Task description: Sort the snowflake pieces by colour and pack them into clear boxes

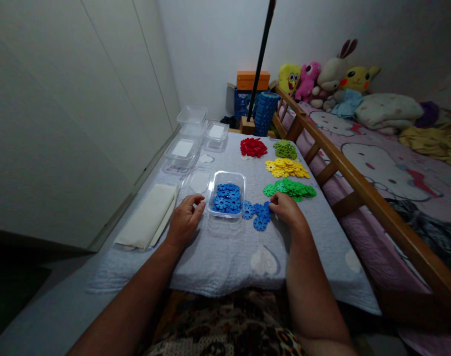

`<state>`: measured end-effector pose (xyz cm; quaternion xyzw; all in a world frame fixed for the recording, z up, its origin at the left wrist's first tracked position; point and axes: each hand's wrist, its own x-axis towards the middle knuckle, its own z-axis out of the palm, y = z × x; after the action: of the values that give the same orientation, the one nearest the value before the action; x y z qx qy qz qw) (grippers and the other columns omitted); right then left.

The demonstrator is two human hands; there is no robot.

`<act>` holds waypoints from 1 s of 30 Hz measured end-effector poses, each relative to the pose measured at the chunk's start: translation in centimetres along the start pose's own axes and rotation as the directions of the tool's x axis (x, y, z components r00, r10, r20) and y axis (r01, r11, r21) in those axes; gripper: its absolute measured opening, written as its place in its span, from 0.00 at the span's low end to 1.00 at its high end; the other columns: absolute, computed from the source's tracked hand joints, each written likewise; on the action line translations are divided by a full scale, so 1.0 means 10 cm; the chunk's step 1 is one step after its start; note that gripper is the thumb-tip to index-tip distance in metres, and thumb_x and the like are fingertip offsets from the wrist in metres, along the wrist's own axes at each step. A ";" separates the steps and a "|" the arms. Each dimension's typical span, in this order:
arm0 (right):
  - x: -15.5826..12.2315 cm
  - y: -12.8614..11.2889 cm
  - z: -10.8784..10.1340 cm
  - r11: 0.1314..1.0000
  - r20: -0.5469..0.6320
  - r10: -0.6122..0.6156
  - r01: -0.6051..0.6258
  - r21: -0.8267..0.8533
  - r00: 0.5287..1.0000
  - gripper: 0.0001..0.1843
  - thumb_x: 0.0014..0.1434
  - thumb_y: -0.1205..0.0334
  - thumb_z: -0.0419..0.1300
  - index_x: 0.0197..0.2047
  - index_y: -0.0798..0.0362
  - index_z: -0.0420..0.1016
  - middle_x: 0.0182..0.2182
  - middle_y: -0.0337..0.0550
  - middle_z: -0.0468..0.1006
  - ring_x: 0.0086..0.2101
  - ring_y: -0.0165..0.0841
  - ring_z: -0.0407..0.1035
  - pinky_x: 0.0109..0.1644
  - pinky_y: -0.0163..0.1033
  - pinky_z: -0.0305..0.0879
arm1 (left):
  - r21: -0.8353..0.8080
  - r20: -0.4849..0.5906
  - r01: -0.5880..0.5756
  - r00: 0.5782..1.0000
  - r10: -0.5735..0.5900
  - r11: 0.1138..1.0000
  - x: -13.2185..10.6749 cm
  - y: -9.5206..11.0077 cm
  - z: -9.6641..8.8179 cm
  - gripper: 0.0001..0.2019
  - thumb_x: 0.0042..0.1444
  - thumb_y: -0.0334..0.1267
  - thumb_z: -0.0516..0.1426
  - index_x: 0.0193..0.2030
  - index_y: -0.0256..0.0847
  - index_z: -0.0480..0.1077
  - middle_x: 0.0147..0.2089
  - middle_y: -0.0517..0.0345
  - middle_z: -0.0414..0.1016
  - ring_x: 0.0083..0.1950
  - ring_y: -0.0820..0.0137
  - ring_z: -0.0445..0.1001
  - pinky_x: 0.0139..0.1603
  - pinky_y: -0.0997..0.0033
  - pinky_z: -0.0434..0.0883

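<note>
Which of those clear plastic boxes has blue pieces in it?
The front box, between the left hand and the right hand: blue pieces lie inside it, while the clear boxes farther back show none.

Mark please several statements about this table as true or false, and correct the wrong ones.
Blue pieces lie in a clear box. True.
The left hand is inside this box. False: the left hand is beside it.
The right hand is at loose blue pieces. True.
The yellow pile lies between the lime pile and the green pile. True.
The red pile is nearer than the green pile. False: the red pile is farther.
</note>
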<state>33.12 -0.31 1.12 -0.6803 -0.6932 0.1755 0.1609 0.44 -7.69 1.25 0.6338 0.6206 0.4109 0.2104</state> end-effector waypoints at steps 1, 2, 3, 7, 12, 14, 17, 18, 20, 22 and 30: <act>0.00 0.00 0.00 1.000 -0.004 -0.010 0.010 0.004 1.000 0.05 0.50 0.71 0.59 0.31 0.51 0.71 0.29 0.39 0.76 0.32 0.33 0.68 0.36 0.36 0.56 | -0.033 0.001 0.027 1.000 -0.027 0.999 -0.01 0.01 0.00 0.18 0.64 0.50 0.52 0.50 0.40 0.72 0.42 0.55 0.76 0.37 0.67 0.73 0.44 0.64 0.70; 0.00 0.00 0.00 1.000 -0.007 -0.023 0.023 0.006 1.000 0.06 0.49 0.71 0.59 0.30 0.51 0.71 0.28 0.39 0.76 0.32 0.33 0.68 0.36 0.36 0.56 | -0.067 0.004 0.052 0.999 -0.052 0.996 -0.01 0.02 0.00 0.19 0.63 0.50 0.52 0.52 0.40 0.71 0.41 0.56 0.75 0.34 0.68 0.72 0.41 0.65 0.69; 0.01 0.01 0.00 0.999 -0.005 -0.037 0.038 0.008 0.999 0.06 0.48 0.71 0.59 0.29 0.51 0.70 0.28 0.39 0.75 0.32 0.33 0.68 0.36 0.37 0.56 | -0.100 0.010 0.073 0.997 -0.073 0.992 -0.02 0.03 0.00 0.20 0.63 0.51 0.53 0.54 0.41 0.71 0.40 0.57 0.74 0.32 0.70 0.71 0.39 0.66 0.69; 0.01 0.02 0.00 0.997 0.020 -0.069 0.068 0.030 0.997 0.07 0.48 0.72 0.58 0.25 0.50 0.67 0.25 0.38 0.73 0.30 0.33 0.66 0.35 0.37 0.55 | -0.261 0.022 0.158 0.987 -0.157 0.952 0.01 0.03 0.05 0.20 0.61 0.52 0.55 0.54 0.43 0.70 0.38 0.61 0.71 0.30 0.73 0.68 0.33 0.70 0.66; 0.01 0.03 -0.02 0.993 0.069 -0.043 0.035 0.112 0.997 0.06 0.48 0.70 0.58 0.26 0.50 0.67 0.25 0.37 0.72 0.29 0.33 0.66 0.35 0.37 0.56 | -0.437 0.072 0.325 0.942 -0.327 0.839 0.16 0.06 0.13 0.22 0.56 0.50 0.58 0.54 0.42 0.68 0.36 0.62 0.70 0.27 0.75 0.65 0.27 0.74 0.63; 0.00 0.02 -0.03 0.980 0.070 -0.037 0.022 0.200 0.997 0.05 0.47 0.68 0.59 0.27 0.50 0.67 0.25 0.36 0.71 0.29 0.33 0.66 0.34 0.37 0.57 | -0.456 0.094 0.359 0.929 -0.357 0.814 0.24 0.09 0.15 0.22 0.55 0.50 0.58 0.54 0.42 0.68 0.36 0.61 0.71 0.27 0.75 0.65 0.27 0.74 0.63; -0.01 -0.01 -0.05 0.933 0.068 -0.009 -0.016 0.360 0.998 0.05 0.46 0.66 0.59 0.29 0.49 0.67 0.23 0.34 0.70 0.27 0.32 0.65 0.31 0.36 0.57 | -0.448 0.064 0.363 0.924 -0.376 0.817 0.36 0.11 0.19 0.24 0.53 0.50 0.59 0.54 0.41 0.69 0.35 0.61 0.71 0.27 0.75 0.66 0.28 0.74 0.63; -0.01 -0.02 -0.05 0.912 0.071 0.000 -0.029 0.409 0.997 0.05 0.46 0.65 0.60 0.29 0.49 0.67 0.23 0.33 0.69 0.26 0.32 0.65 0.31 0.36 0.57 | -0.451 0.058 0.367 0.922 -0.384 0.814 0.40 0.12 0.21 0.24 0.52 0.50 0.60 0.54 0.40 0.69 0.35 0.61 0.71 0.27 0.75 0.66 0.27 0.74 0.63; 0.00 -0.04 -0.07 0.869 0.058 0.010 -0.037 0.494 0.998 0.06 0.46 0.62 0.62 0.30 0.49 0.68 0.22 0.32 0.68 0.25 0.31 0.64 0.30 0.36 0.57 | -0.464 0.061 0.381 0.915 -0.400 0.800 0.45 0.12 0.25 0.26 0.51 0.50 0.60 0.54 0.39 0.70 0.33 0.62 0.71 0.27 0.74 0.65 0.27 0.73 0.62; 0.02 -0.06 -0.08 0.825 -0.011 0.026 -0.015 0.565 1.000 0.09 0.46 0.58 0.63 0.30 0.49 0.68 0.23 0.33 0.69 0.25 0.31 0.64 0.30 0.36 0.59 | -0.486 0.065 0.380 0.914 -0.401 0.787 0.48 0.12 0.30 0.26 0.49 0.49 0.60 0.54 0.38 0.70 0.30 0.64 0.68 0.26 0.74 0.64 0.27 0.73 0.62; 0.06 -0.33 0.05 0.596 -0.256 0.057 0.172 0.784 0.965 0.14 0.47 0.52 0.66 0.34 0.49 0.70 0.25 0.34 0.72 0.26 0.30 0.66 0.30 0.36 0.63 | -0.665 0.171 0.378 0.917 -0.361 0.644 0.41 0.10 0.34 0.29 0.46 0.46 0.64 0.54 0.35 0.70 0.23 0.71 0.61 0.21 0.77 0.59 0.23 0.76 0.55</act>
<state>29.98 0.21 2.21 -0.5293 -0.5356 0.3734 0.5417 3.29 -3.06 1.13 0.3752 0.5379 0.5514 0.5156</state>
